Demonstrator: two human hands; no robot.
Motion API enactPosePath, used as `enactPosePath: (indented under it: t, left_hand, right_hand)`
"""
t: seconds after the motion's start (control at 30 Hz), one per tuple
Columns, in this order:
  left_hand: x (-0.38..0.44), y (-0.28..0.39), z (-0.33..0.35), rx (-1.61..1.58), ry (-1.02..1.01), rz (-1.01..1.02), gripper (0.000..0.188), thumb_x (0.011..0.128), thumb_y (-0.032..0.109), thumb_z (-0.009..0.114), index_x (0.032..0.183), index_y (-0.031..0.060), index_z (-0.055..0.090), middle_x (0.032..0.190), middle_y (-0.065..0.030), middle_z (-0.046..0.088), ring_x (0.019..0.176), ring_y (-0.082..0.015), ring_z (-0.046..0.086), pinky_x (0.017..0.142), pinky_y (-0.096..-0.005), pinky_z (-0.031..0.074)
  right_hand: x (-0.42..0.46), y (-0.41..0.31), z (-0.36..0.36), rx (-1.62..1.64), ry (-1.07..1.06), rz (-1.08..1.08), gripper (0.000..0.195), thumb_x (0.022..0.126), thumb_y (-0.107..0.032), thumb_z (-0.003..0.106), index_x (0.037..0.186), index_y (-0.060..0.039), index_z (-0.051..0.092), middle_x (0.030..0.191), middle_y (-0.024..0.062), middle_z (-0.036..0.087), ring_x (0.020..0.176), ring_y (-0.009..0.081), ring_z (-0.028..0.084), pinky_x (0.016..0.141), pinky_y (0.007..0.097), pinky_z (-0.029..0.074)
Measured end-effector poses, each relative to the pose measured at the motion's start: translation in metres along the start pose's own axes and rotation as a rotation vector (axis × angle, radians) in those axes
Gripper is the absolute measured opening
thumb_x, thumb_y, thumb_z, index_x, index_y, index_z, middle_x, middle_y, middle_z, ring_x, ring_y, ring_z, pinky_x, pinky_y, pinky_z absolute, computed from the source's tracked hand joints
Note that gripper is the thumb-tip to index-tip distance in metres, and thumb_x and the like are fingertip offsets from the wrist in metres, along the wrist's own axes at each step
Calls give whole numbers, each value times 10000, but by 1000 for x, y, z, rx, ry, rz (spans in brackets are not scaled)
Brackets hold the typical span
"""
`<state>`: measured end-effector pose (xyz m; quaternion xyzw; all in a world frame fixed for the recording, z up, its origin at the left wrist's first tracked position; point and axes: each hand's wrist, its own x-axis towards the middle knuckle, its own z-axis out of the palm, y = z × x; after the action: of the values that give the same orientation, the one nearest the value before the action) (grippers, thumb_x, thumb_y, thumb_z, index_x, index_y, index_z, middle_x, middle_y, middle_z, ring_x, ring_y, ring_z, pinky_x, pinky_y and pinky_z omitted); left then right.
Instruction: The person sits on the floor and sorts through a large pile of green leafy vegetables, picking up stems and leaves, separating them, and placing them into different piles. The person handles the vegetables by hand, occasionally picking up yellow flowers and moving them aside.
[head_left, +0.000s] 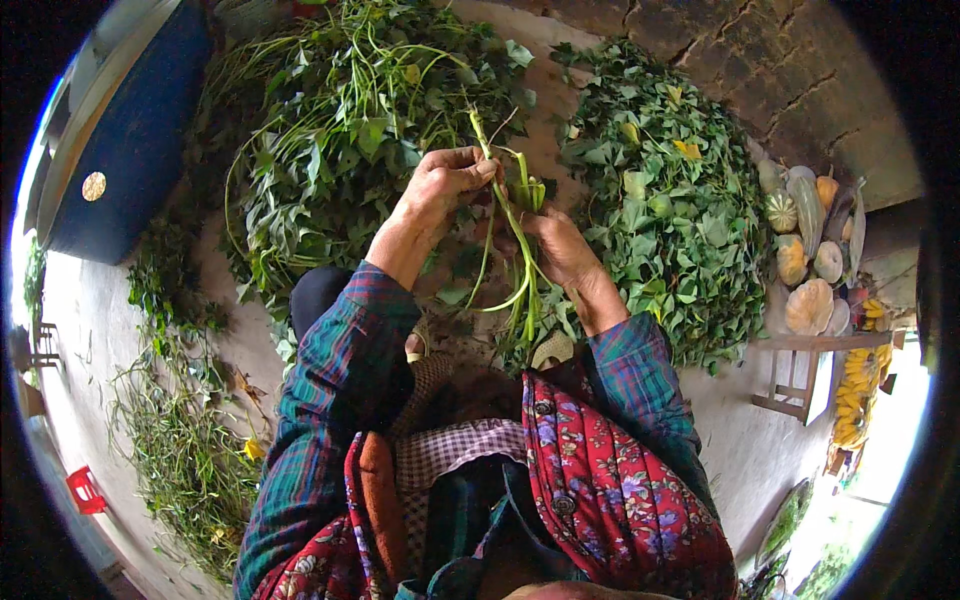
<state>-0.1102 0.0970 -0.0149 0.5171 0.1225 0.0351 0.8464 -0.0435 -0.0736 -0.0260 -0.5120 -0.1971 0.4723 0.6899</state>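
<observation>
My left hand (452, 178) pinches a pale green vine stem (481, 131) between thumb and fingers, and thin stalks hang down from it. Close by on the right, my right hand (559, 241) is closed around a small bunch of cut green stalks (531, 193), whose ends stick up above the fingers. Both hands are over the floor between two leafy heaps. The left heap (322, 172) is a tangle of leafy vines with long stems. The right heap (667, 202) is mostly loose green leaves. Stalks hanging between the hands partly overlap, so which hand holds each is unclear.
Stripped stems (187, 450) lie on the floor at the lower left. A dark blue container (142, 135) stands at the upper left. Pumpkins and gourds (810, 306) are at the right, by a wooden bench (806, 343) and bananas (853, 397). A red plastic object (85, 491) is far left.
</observation>
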Motion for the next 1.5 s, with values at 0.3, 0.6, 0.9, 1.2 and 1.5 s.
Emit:
enactPosePath:
  t: [0.3, 0.6, 0.9, 1.2, 1.5]
  left_hand:
    - [-3, 0, 2, -67, -76, -15, 206, 883, 197, 599, 995, 24, 595, 832, -4, 617, 733, -105, 578, 667, -243, 471]
    - [11, -25, -9, 719, 140, 157, 388, 781, 338, 675, 831, -45, 635, 655, -92, 591, 603, -157, 519, 571, -314, 415]
    - [-6, -15, -1, 630, 48, 128, 281, 746, 195, 670, 891, -46, 656, 684, -118, 640, 606, -150, 574, 580, -321, 455]
    - [-8, -16, 4, 429, -13, -39, 254, 765, 162, 667, 920, -37, 638, 752, -68, 648, 622, -130, 587, 580, -268, 470]
    - [-10, -13, -2, -59, -53, -74, 132, 860, 181, 621, 860, 64, 561, 739, -65, 624, 550, -94, 539, 526, -202, 419]
  right_hand:
    - [-4, 4, 5, 64, -23, -7, 369, 817, -88, 621, 1183, -80, 565, 1008, -9, 640, 854, 115, 606, 779, 276, 500]
    - [16, 8, -8, -1008, 451, -373, 284, 699, -57, 642, 983, -62, 658, 878, 180, 645, 791, 371, 615, 668, 406, 495]
    - [15, 2, -15, -1429, 383, -654, 339, 698, -33, 586, 1027, -112, 596, 837, 118, 646, 756, 332, 623, 666, 425, 498]
    - [29, 1, -31, -1570, 591, -546, 254, 771, -98, 586, 1017, -152, 610, 846, 110, 649, 739, 339, 627, 592, 442, 505]
    - [36, -10, -80, -1099, 653, -12, 271, 835, -334, 601, 898, -75, 650, 711, 46, 652, 660, 196, 601, 621, 345, 455]
